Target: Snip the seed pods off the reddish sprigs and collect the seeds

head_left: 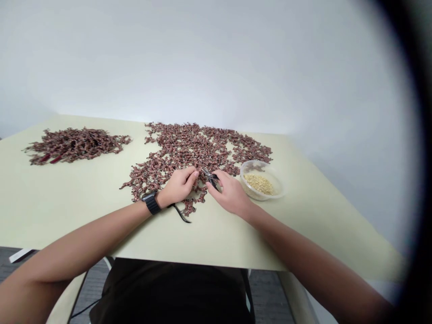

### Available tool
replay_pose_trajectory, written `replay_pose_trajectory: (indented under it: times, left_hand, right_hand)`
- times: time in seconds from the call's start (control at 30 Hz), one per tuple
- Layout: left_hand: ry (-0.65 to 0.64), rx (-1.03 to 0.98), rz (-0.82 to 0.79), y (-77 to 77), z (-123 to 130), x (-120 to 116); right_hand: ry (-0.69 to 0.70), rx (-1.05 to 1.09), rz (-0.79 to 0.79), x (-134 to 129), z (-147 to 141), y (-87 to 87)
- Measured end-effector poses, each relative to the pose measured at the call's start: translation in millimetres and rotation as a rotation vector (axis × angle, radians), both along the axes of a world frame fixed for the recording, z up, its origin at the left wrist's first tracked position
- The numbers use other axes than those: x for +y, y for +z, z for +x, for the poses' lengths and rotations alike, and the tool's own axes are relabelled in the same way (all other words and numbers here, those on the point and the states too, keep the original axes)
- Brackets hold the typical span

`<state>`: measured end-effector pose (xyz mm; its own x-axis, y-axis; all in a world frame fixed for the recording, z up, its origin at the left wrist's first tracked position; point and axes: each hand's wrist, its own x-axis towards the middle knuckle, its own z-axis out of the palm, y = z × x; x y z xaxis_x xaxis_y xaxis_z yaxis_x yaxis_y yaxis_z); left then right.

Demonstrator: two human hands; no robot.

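Note:
My right hand (229, 191) is closed around the handles of a pair of pliers (211, 177) with dark grips, their metal jaws pointing left. Close to the jaw tips, my left hand (180, 183) is closed in a pinch; what it holds is too small to make out. Beneath and beyond both hands spreads a wide layer of small reddish-brown shiny pieces (192, 146). Partly under my left wrist lies a second dark-handled tool (182, 213), its head hidden. Right of my right hand stands a clear round plastic bowl (278, 191) with tiny gold-coloured bits (259, 183) in it.
A heaped pile of similar reddish-brown pieces (76, 145) lies on the left of the pale yellow table (84, 193). A white wall (189, 58) rises behind the table. The table's front edge is just before my body.

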<state>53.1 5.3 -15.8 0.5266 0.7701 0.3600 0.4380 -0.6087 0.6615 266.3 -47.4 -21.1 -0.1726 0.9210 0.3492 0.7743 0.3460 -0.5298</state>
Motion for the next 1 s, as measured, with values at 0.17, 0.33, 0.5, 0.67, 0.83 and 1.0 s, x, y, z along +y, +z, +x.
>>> replay_pose_trajectory:
  times: [0.17, 0.33, 0.5, 0.67, 0.83, 1.0]
  left_hand:
    - [-0.044, -0.05, -0.045, 0.6, -1, -1]
    - [-0.055, -0.077, -0.094, 3.1, -2, -1]
    - [-0.05, -0.086, -0.115, 2.5, -2, 0]
    - [-0.043, -0.083, -0.128, 1.8, -2, 1]
    - [-0.031, -0.04, -0.077, 1.3, 1, -1]
    - [0.069, 0.037, 0.06, -0.4, 6, -6]
  right_hand:
    - [0.008, -0.111, 0.051, 2, 4, 0.9]
    - [0.039, -0.166, 0.07, 3, 8, 3.8]
    - [0.052, -0.217, 0.077, 3, 10, 6.2]
    - [0.034, -0.179, 0.026, 1, 8, 5.6]
    - [-0.007, -0.001, -0.105, -4, -3, 1.2]
    - [-0.003, 0.312, -0.248, -6, -17, -1.1]
